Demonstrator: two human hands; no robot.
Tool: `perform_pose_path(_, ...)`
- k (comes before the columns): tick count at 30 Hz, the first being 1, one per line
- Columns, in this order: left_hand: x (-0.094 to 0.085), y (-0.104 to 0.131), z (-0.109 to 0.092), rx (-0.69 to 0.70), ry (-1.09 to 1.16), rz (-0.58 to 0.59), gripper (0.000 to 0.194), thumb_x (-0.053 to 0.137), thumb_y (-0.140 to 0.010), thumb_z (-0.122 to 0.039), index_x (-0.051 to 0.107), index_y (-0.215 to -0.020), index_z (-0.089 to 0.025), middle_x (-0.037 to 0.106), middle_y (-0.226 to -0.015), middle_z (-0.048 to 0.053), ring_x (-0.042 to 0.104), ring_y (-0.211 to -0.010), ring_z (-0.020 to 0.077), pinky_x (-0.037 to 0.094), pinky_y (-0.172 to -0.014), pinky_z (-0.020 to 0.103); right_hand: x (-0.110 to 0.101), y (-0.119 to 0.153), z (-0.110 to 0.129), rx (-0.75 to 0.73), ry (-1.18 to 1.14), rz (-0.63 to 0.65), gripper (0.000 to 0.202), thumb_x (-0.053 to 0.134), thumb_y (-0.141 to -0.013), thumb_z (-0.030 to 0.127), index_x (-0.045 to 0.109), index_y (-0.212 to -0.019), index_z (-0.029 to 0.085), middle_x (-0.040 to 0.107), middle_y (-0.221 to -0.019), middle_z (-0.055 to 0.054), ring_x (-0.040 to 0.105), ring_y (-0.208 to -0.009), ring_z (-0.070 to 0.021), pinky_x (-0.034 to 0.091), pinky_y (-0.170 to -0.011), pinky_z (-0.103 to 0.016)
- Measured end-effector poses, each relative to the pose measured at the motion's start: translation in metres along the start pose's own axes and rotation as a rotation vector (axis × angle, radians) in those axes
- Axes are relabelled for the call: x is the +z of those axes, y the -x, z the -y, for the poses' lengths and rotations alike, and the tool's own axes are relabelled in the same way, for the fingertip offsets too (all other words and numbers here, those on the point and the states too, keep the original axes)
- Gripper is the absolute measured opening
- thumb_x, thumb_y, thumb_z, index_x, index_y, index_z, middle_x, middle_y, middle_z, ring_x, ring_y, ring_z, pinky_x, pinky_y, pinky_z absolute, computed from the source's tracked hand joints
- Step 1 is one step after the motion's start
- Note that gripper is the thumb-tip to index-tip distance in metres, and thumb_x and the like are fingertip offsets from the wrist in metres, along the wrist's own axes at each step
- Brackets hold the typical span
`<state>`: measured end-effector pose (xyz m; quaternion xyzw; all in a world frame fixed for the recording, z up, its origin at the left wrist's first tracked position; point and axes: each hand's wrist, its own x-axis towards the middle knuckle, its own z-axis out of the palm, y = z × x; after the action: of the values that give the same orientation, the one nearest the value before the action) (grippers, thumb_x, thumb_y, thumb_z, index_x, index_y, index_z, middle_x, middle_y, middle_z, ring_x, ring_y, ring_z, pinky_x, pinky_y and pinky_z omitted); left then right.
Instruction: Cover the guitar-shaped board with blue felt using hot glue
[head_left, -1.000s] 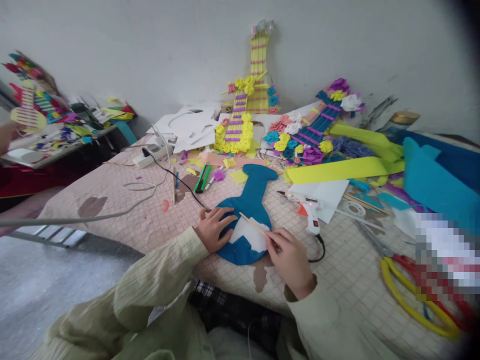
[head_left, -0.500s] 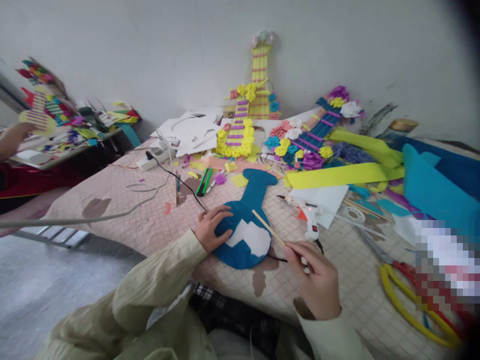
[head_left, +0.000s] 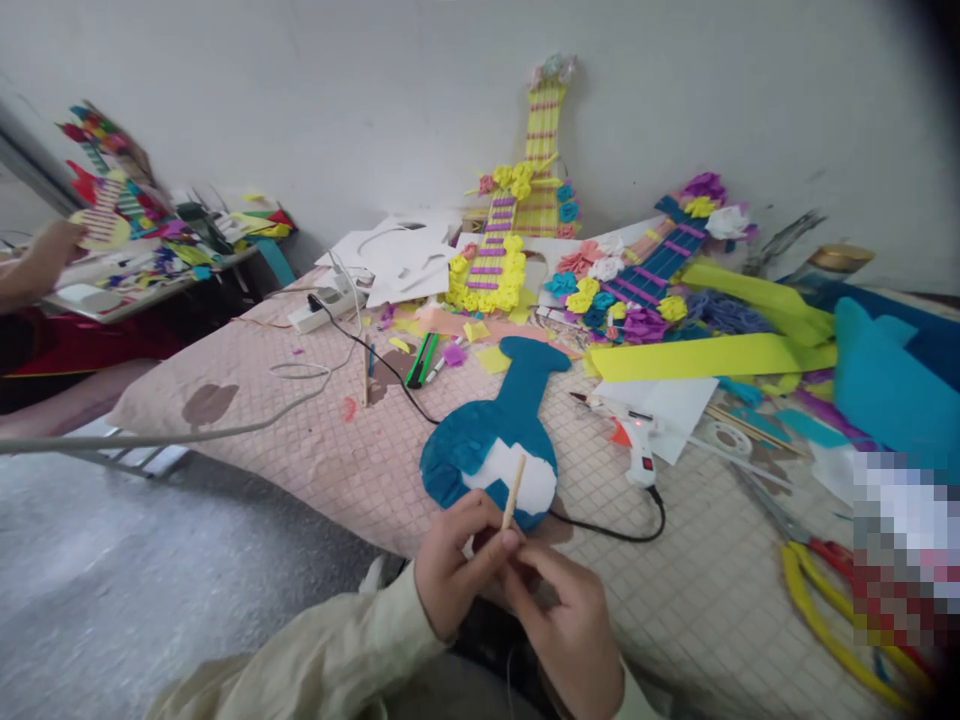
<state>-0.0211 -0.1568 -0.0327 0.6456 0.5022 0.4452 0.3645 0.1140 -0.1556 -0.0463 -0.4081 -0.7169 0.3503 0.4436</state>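
Both my hands meet near the table's front edge around a thin wooden stick point(head_left: 514, 490). My left hand point(head_left: 459, 560) pinches it between thumb and fingers. My right hand point(head_left: 566, 610) is closed on its lower part, which the fingers hide. Just beyond them lies a blue guitar-shaped cutout point(head_left: 525, 392), its neck pointing away from me. A bare white patch point(head_left: 531, 478) shows on its round body, partly behind the stick. To the right, a white glue gun point(head_left: 640, 445) with a small red light rests on the table, its black cord curving back toward the cutout.
Flower-trimmed paper guitars, one yellow point(head_left: 491, 255) and one blue point(head_left: 656, 262), stand at the back. Yellow-handled scissors point(head_left: 814, 610) lie at right, a green utility knife point(head_left: 421, 360) beyond the cutout. Cables run from a power strip point(head_left: 326, 308). Another person's hand point(head_left: 56, 245) is far left.
My left hand has left the blue cutout and moved right to the stick. My right hand has drawn the stick left and toward me, turning it more upright. The view has shifted slightly.
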Motion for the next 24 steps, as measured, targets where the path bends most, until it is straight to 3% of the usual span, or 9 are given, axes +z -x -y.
perform_pose_path(2,-0.017,-0.01,0.007,-0.013,-0.073,-0.018,0.031,0.045,-0.084,-0.038,0.06,-0.069,-0.015,0.055,-0.07,0.005,0.051,-0.065,0.0136,0.041,-0.06,0.025,-0.019,-0.007,-0.005,0.011,0.066,0.045,0.013,0.052,-0.079,0.028,0.064,-0.079,0.025,0.067,-0.066,0.001,0.06,-0.05,-0.014,0.049,-0.049,-0.022)
perform_pose_path(6,-0.074,-0.048,0.034,-0.152,-0.382,0.036,0.034,0.044,-0.082,-0.043,0.062,-0.074,-0.015,0.058,-0.06,0.001,0.046,-0.051,0.0104,0.035,-0.05,0.022,-0.088,-0.029,-0.03,0.245,0.438,-0.102,0.033,0.048,-0.078,0.048,0.063,-0.066,0.022,0.065,-0.055,-0.001,0.06,-0.05,-0.0163,0.045,-0.049,-0.025)
perform_pose_path(8,-0.099,-0.072,0.05,-0.144,-0.619,0.06,0.034,0.043,-0.081,-0.042,0.065,-0.079,-0.016,0.061,-0.064,0.002,0.049,-0.053,0.0113,0.035,-0.051,0.022,-0.118,-0.041,-0.048,0.383,0.685,-0.065,0.044,0.038,-0.08,0.056,0.06,-0.063,0.022,0.063,-0.053,-0.003,0.058,-0.049,-0.0184,0.041,-0.047,-0.028)
perform_pose_path(10,-0.112,-0.097,0.064,-0.129,-0.7,0.046,0.031,0.046,-0.078,-0.039,0.066,-0.074,-0.016,0.061,-0.065,0.003,0.05,-0.056,0.0132,0.034,-0.053,0.024,-0.134,-0.052,-0.067,0.469,0.886,0.039,0.049,0.031,-0.082,0.056,0.054,-0.057,0.021,0.061,-0.053,-0.006,0.057,-0.049,-0.0201,0.037,-0.047,-0.029)
perform_pose_path(14,-0.108,-0.144,0.082,-0.102,-0.785,0.065,0.028,0.049,-0.076,-0.037,0.063,-0.063,-0.017,0.058,-0.06,0.004,0.051,-0.058,0.0163,0.034,-0.057,0.026,-0.127,-0.065,-0.093,0.484,0.972,0.106,0.045,0.039,-0.076,0.059,0.055,-0.058,0.021,0.062,-0.057,-0.008,0.058,-0.055,-0.0226,0.033,-0.047,-0.029)
perform_pose_path(17,-0.098,-0.165,0.088,-0.105,-0.807,0.055,0.023,0.053,-0.073,-0.036,0.064,-0.068,-0.016,0.06,-0.069,0.007,0.055,-0.067,0.0201,0.038,-0.064,0.028,-0.118,-0.066,-0.101,0.449,0.948,0.098,0.036,0.05,-0.071,0.055,0.056,-0.062,0.02,0.062,-0.058,-0.006,0.057,-0.056,-0.0217,0.032,-0.047,-0.028)
perform_pose_path(21,-0.097,-0.154,0.088,-0.084,-0.781,0.013,0.029,0.048,-0.076,-0.037,0.063,-0.088,-0.015,0.061,-0.091,0.01,0.055,-0.088,0.0233,0.039,-0.08,0.033,-0.125,-0.065,-0.103,0.465,0.816,0.127,0.034,0.05,-0.072,0.053,0.057,-0.066,0.02,0.064,-0.059,-0.003,0.058,-0.057,-0.0191,0.035,-0.049,-0.027)
perform_pose_path(24,-0.095,-0.124,0.084,-0.102,-0.713,0.073,0.033,0.046,-0.076,-0.044,0.063,-0.088,-0.017,0.062,-0.075,0.006,0.058,-0.074,0.0198,0.042,-0.074,0.031,-0.129,-0.072,-0.103,0.508,0.731,0.115,0.039,0.052,-0.067,0.059,0.056,-0.059,0.021,0.063,-0.055,-0.004,0.057,-0.055,-0.0196,0.035,-0.049,-0.027)
